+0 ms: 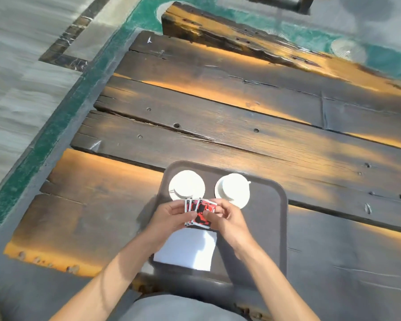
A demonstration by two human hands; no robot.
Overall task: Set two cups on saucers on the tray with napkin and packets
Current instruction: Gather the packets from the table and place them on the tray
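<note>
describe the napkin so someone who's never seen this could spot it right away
Find the dark tray on the plank table. On its near half, below both hands holding red-and-black packets, lies the napkin: a flat white square, unlike the two round white cups on saucers at the far end.

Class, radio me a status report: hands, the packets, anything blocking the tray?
Left hand and right hand both hold the packets, fanned above the napkin. Both cups on saucers on the tray. Nothing in the way.
</note>
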